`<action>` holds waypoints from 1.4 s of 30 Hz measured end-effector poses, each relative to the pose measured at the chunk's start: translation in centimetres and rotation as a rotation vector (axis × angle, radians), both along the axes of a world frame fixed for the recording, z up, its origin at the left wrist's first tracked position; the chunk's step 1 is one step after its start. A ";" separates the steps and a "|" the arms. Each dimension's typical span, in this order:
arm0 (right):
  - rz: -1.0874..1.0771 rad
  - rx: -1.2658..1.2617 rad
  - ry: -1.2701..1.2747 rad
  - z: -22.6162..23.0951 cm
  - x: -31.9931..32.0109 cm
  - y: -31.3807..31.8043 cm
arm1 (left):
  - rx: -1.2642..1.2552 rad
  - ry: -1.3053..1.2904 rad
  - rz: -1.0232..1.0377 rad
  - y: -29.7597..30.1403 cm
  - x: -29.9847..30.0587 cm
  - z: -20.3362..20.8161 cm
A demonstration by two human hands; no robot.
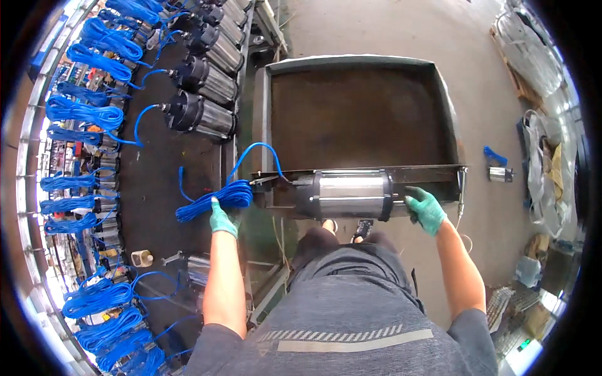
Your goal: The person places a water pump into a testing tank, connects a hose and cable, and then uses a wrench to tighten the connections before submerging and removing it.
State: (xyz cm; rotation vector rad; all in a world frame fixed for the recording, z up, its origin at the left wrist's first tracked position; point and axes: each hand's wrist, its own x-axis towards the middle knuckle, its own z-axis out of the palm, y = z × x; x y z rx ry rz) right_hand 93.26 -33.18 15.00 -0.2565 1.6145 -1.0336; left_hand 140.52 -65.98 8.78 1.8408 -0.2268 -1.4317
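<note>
A silver cylindrical pump motor (351, 194) with black ends lies across the near ledge of an open metal tank, in front of my body. My left hand (223, 219), in a green glove, is closed on a bundled coil of blue cable (216, 200). From that coil a blue strand loops over to the motor's left end. At the opposite end, my right hand (426, 210), also gloved in green, has its fingers around the short shaft (399, 202). Its fingertips are partly hidden.
The metal tank (448, 119) holds dark brown contents. More motors (204, 116) with blue cable coils (84, 113) line the dark bench (150, 182) at left. A small motor (500, 174) lies on the floor at right, near plastic-wrapped bundles (542, 163).
</note>
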 end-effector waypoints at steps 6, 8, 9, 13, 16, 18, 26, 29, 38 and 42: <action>-0.138 -0.093 -0.137 -1.0 -0.6 0.7 | 0.239 0.111 -0.214 -4.9 0.4 -5.1; -0.123 -0.137 -0.210 -1.5 -1.1 0.8 | 0.276 0.120 -0.256 -6.9 1.8 -7.1; -0.059 -0.115 -0.200 -1.6 -1.5 0.8 | 0.276 0.194 -0.273 -7.7 2.9 -7.7; 0.259 -0.175 0.069 -1.0 -2.3 0.7 | 0.171 0.151 -0.205 -8.8 5.6 -8.4; 0.732 0.011 0.516 -0.2 -2.6 -0.5 | 0.103 -0.011 -0.269 -7.0 6.0 -6.7; 1.005 0.187 0.742 -0.1 -2.2 -1.5 | 0.026 0.518 -0.199 -5.9 7.1 -3.7; 0.360 0.026 0.408 -1.0 -1.7 0.8 | -0.610 0.860 0.031 -0.1 8.9 6.5; 0.111 -0.013 0.139 -1.1 -1.4 1.6 | -0.754 0.368 -0.146 2.3 7.7 10.3; 0.103 -0.070 0.087 -1.7 -1.8 1.7 | -1.026 0.275 -0.259 2.8 1.8 21.6; 0.258 -0.250 0.443 -1.8 -1.9 2.0 | -1.071 0.142 -0.187 4.6 -1.8 23.3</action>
